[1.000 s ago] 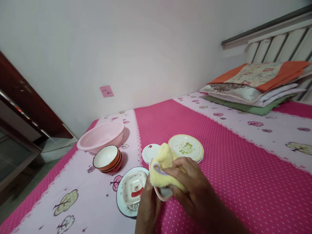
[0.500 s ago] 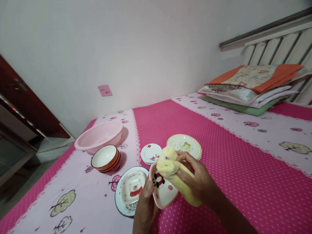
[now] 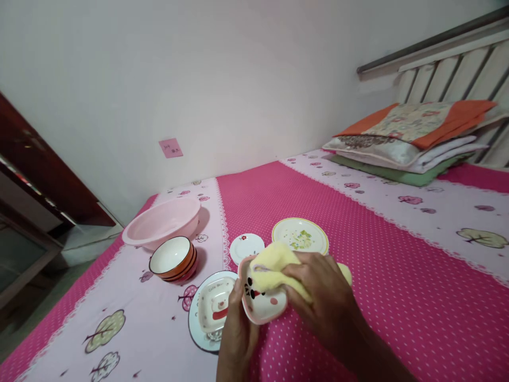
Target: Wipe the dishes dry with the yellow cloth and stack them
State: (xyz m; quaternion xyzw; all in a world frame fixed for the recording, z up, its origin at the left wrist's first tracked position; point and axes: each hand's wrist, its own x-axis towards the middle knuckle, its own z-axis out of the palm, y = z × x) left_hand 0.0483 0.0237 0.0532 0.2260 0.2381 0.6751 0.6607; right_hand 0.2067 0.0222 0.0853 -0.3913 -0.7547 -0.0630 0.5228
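Note:
My left hand (image 3: 237, 331) grips a small pink-rimmed dish with a cartoon cat face (image 3: 260, 302), holding it tilted above the bed. A soft yellow cloth (image 3: 274, 268) lies pressed into the dish's upper part, with my right hand (image 3: 322, 300) closed on it. Just left of the dish sits a square bear-print dish on a round plate (image 3: 212, 313).
A pink basin (image 3: 161, 223) and stacked orange bowls (image 3: 174, 258) stand at the left on the pink bed cover (image 3: 397, 276). A small floral plate (image 3: 246, 246) and a yellow-rimmed plate (image 3: 300, 235) lie behind my hands. Folded bedding (image 3: 409, 140) is stacked at the back right.
My right hand swept the yellow cloth off the dish's face, then back over its upper part. The dish has turned, so the cat face now shows at the lower left.

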